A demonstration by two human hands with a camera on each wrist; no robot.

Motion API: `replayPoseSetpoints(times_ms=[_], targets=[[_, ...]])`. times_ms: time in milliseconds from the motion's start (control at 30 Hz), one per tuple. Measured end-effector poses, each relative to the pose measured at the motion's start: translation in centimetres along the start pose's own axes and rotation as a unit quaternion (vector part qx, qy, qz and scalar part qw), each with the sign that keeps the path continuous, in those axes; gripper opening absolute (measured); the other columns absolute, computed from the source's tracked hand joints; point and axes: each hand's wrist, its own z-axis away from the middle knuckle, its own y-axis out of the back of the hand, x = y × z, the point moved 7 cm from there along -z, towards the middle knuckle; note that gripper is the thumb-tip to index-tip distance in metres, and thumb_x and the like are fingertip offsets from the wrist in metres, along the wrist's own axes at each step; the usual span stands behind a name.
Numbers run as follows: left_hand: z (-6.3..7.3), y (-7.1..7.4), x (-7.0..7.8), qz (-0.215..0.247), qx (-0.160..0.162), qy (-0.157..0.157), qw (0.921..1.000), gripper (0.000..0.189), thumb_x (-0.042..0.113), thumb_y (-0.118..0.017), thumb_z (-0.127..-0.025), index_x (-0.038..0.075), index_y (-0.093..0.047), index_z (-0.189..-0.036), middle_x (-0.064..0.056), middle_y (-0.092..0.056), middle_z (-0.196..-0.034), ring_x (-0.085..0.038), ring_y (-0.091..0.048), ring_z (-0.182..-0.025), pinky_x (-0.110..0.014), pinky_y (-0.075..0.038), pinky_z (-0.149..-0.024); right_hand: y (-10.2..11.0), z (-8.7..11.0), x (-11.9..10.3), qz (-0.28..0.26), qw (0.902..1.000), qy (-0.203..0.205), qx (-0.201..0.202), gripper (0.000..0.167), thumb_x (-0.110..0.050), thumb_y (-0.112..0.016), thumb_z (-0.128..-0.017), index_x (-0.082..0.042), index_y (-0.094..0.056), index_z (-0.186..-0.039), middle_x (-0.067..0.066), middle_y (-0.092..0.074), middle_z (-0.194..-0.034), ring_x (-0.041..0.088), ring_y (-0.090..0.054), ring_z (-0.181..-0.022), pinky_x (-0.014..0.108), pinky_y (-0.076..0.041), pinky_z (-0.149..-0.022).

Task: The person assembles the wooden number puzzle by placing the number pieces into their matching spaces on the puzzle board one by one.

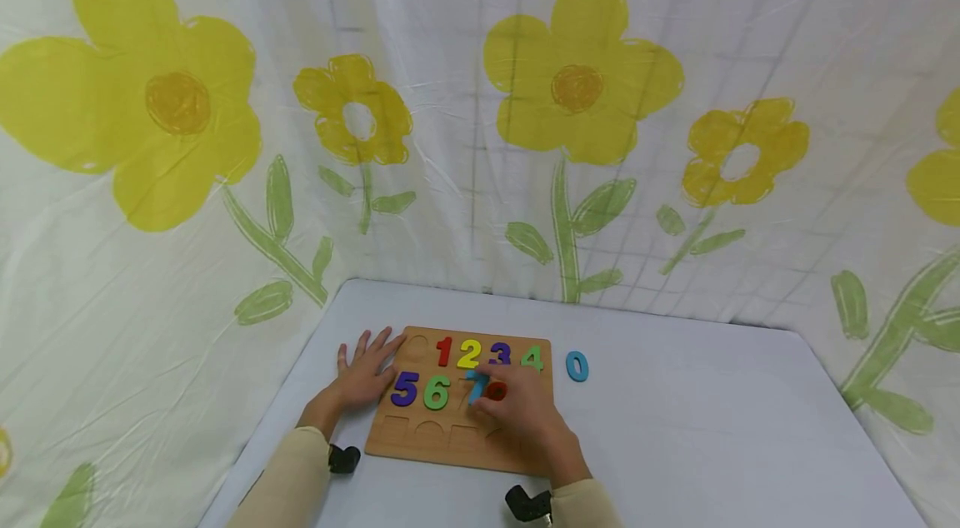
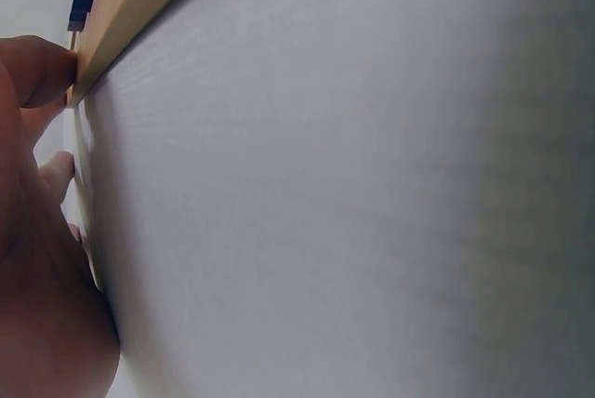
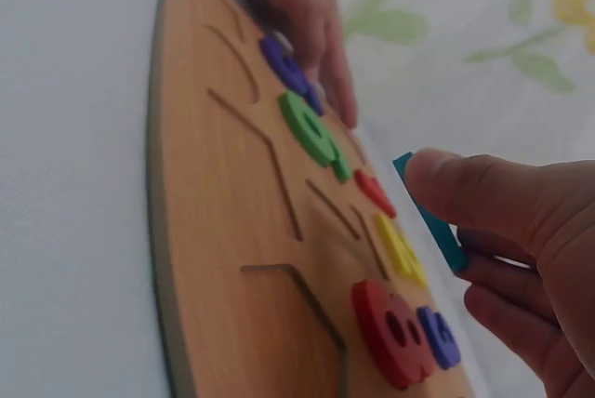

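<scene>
My right hand (image 1: 525, 411) pinches a blue number 7 (image 1: 476, 385) between thumb and fingers over the wooden number board (image 1: 420, 453). In the right wrist view the blue 7 (image 3: 432, 217) is seen edge-on, raised above the board's face. A red number 8 (image 1: 497, 391) lies in the board, partly covered by the right hand. With fingers spread, my left hand (image 1: 362, 374) rests at the board's left edge; its thumb touches the side near the purple 5 (image 1: 404, 389). A green 6 (image 1: 437, 393) sits beside the 5.
Along the board's upper row are a red 1 (image 1: 444, 351), yellow 2 (image 1: 468, 354), purple 3 (image 1: 499, 353) and green 4 (image 1: 532, 358). A blue 0 (image 1: 577, 366) lies on the white table (image 1: 690, 420), right of the board. Behind hangs a flower-printed curtain (image 1: 450, 245).
</scene>
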Motion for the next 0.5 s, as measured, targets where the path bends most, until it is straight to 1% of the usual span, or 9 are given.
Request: replayPoseSetpoints(times_ms=[67,167,267,500], targets=[[0.0,0.0,0.0,0.000,0.001,0.000,1.0000,0.064,0.019,-0.054,-0.110,0.011,-0.036,-0.172,-0.024,-0.019,-0.182,-0.059,0.001,-0.166,-0.083,0.014,-0.122,-0.5,-0.1,0.2,-0.003,0.9998,-0.017,-0.008,0.048,-0.032,-0.090,-0.094,-0.021,-0.077,-0.139,-0.004,-0.078,-0.122,0.017,-0.065,-0.109,0.034,-0.061,-0.092],[0.0,0.0,0.0,0.000,0.000,0.001,1.0000,0.064,0.019,-0.054,-0.110,0.011,-0.036,-0.172,-0.024,-0.019,-0.182,-0.059,0.001,-0.166,-0.083,0.014,-0.122,-1.2,-0.2,0.4,-0.019,0.9992,-0.029,-0.021,0.046,-0.032,-0.089,-0.094,-0.023,-0.078,-0.137,-0.008,-0.075,-0.116,0.014,-0.060,-0.105,0.030,-0.058,-0.088],[0.0,0.0,0.0,0.002,0.000,0.002,1.0000,0.064,0.019,-0.054,-0.110,0.011,-0.036,-0.172,-0.024,-0.018,-0.182,-0.059,0.001,-0.166,-0.083,0.014,-0.122,-1.6,-0.3,0.4,-0.029,0.9989,-0.023,-0.028,0.043,-0.031,-0.089,-0.094,-0.022,-0.079,-0.135,-0.011,-0.074,-0.113,0.011,-0.059,-0.100,0.027,-0.056,-0.085],[0.0,0.0,0.1,-0.002,0.001,0.001,1.0000,0.065,0.018,-0.055,-0.110,0.011,-0.037,-0.171,-0.024,-0.019,-0.182,-0.058,0.000,-0.166,-0.083,0.013,-0.123,-2.6,-0.7,0.7,-0.010,0.9991,-0.012,-0.040,0.042,-0.032,-0.089,-0.094,-0.022,-0.079,-0.134,-0.015,-0.073,-0.109,0.005,-0.059,-0.094,0.024,-0.056,-0.084]])
